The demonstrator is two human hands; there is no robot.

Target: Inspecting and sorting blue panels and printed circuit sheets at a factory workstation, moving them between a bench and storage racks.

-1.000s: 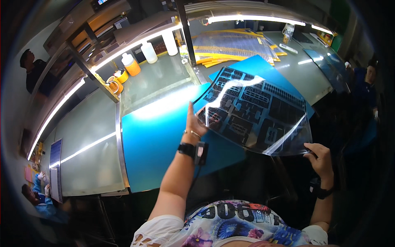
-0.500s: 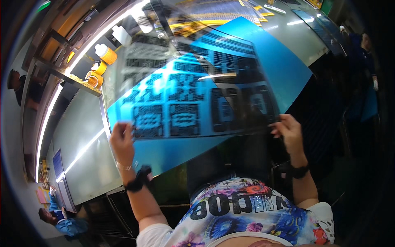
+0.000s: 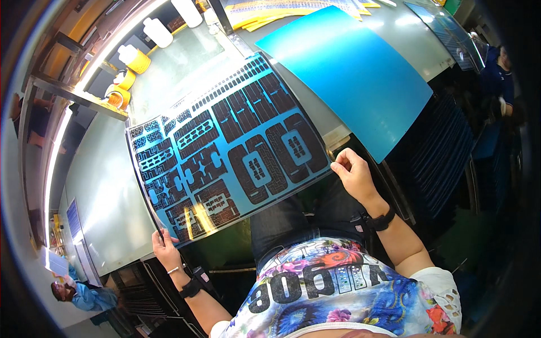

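Note:
A large clear film sheet (image 3: 226,147) printed with dark block patterns is spread out in front of me, over the table's near edge. Blue shows between its dark shapes; whether that is a separate sheet beneath, I cannot tell. My left hand (image 3: 166,250) pinches its near left corner. At the near right corner, the fingers of my right hand (image 3: 356,172) are closed on the edge. Just to the right of the film lies a plain, glossy blue sheet (image 3: 352,79), its near corner jutting past the table edge.
The grey table (image 3: 104,186) stretches left and away. White bottles (image 3: 158,32) and yellow tape rolls (image 3: 119,97) stand along its far left side, near a metal frame (image 3: 73,97). Yellow-edged sheets (image 3: 270,16) lie at the back. A dark stack (image 3: 437,158) sits right. Other people are at both sides.
The film has come down and left, swinging round so its left corner is nearer me. The plain blue sheet is shifted right from under it. Both hands still grip the film's near corners.

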